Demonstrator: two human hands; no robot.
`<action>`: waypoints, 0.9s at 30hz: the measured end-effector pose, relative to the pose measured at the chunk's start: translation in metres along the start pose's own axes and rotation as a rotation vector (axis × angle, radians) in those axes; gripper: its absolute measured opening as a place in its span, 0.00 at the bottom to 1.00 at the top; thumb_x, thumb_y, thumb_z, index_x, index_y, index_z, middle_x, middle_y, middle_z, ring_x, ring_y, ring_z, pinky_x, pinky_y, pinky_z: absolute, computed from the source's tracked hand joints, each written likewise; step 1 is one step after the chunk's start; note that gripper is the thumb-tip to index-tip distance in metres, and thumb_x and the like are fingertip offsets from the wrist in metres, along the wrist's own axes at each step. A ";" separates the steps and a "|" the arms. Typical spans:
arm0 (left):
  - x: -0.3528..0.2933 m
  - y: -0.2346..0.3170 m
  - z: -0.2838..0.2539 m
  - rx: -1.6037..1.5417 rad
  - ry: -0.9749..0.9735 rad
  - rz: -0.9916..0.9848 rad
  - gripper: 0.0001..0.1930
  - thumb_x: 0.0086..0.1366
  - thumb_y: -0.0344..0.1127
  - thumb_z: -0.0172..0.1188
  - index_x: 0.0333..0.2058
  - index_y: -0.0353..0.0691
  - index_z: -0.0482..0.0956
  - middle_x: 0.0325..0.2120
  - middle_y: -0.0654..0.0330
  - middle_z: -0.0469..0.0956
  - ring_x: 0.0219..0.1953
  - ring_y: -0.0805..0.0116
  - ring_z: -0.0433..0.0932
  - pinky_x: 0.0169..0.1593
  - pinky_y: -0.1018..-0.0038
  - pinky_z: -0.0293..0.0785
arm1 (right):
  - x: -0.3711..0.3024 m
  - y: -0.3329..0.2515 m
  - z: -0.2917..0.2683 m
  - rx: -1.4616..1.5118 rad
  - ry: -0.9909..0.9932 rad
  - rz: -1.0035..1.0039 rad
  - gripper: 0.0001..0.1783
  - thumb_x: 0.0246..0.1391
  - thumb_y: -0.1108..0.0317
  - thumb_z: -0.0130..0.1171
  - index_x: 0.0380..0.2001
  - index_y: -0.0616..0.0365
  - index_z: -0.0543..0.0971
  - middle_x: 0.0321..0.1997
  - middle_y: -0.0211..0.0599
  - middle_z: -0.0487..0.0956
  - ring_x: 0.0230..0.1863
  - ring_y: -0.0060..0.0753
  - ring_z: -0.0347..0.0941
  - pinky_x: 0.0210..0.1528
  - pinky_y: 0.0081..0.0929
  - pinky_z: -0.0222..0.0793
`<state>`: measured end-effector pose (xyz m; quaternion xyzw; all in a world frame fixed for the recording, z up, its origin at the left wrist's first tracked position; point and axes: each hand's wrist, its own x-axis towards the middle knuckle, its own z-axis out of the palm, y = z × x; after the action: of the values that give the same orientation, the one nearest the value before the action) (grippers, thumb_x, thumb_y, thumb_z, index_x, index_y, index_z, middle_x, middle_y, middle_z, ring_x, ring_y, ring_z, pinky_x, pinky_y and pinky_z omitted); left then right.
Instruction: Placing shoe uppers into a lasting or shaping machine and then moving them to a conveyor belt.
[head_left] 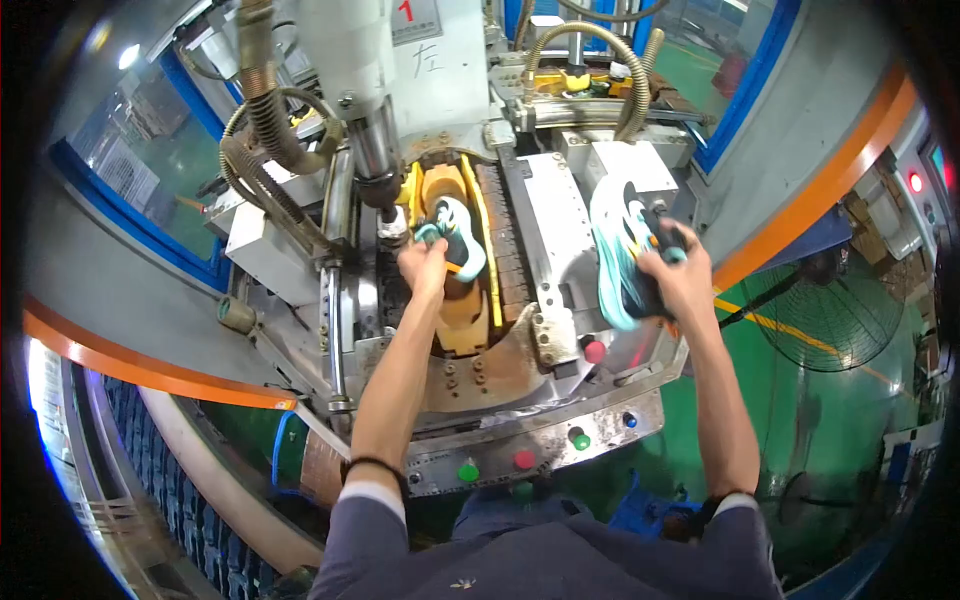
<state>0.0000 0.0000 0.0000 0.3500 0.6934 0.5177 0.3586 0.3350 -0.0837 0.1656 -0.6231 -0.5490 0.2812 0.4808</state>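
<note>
My left hand reaches into the press in front of me, its fingers closed on the edge of a dark shoe with a white and mint-green sole. That shoe sits tilted over the orange-yellow pads of the press bed, between yellow side strips. To the right, my right hand is wrapped round the opening of a second shoe, holding it up beside the machine. Its white and mint-green sole side faces left, and its outline is slightly blurred. The palm side of my right hand is hidden.
A vertical metal cylinder and ribbed hoses hang left of the bed. Along the near edge runs a metal panel with green and red buttons. Orange curved frame bars flank both sides; a caged fan stands at right.
</note>
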 end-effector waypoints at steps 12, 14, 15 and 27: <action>-0.283 0.052 -0.280 -0.468 0.079 -0.170 0.17 0.60 0.29 0.58 0.47 0.26 0.73 0.39 0.55 0.77 0.40 0.69 0.77 0.45 0.73 0.74 | 0.073 -0.033 0.311 -0.674 -0.456 -0.013 0.33 0.40 0.57 0.65 0.47 0.70 0.73 0.44 0.55 0.80 0.49 0.50 0.77 0.50 0.37 0.74; -0.312 0.043 -0.309 -0.499 0.212 -0.141 0.19 0.59 0.32 0.59 0.47 0.26 0.72 0.40 0.55 0.77 0.41 0.67 0.78 0.46 0.69 0.76 | 0.071 0.017 0.351 -0.644 -0.292 -0.018 0.33 0.43 0.58 0.63 0.47 0.70 0.67 0.41 0.58 0.80 0.44 0.53 0.78 0.46 0.40 0.75; -0.327 0.042 -0.320 -0.552 0.271 -0.145 0.22 0.57 0.33 0.62 0.47 0.24 0.72 0.39 0.54 0.78 0.42 0.67 0.78 0.49 0.70 0.74 | 0.053 0.020 0.362 -0.676 -0.250 -0.060 0.35 0.46 0.55 0.63 0.49 0.70 0.63 0.40 0.58 0.80 0.42 0.54 0.79 0.45 0.41 0.75; -0.407 -0.006 -0.326 -0.684 0.748 -0.181 0.14 0.65 0.37 0.56 0.43 0.31 0.75 0.39 0.56 0.79 0.40 0.65 0.79 0.36 0.71 0.76 | -0.249 0.003 0.241 0.068 -0.605 -0.869 0.11 0.46 0.73 0.57 0.35 0.58 0.75 0.34 0.38 0.76 0.38 0.40 0.76 0.36 0.33 0.76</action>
<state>-0.0787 -0.5020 0.1160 -0.0579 0.5926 0.7717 0.2235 0.0654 -0.2517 0.0268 -0.2132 -0.8615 0.2407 0.3930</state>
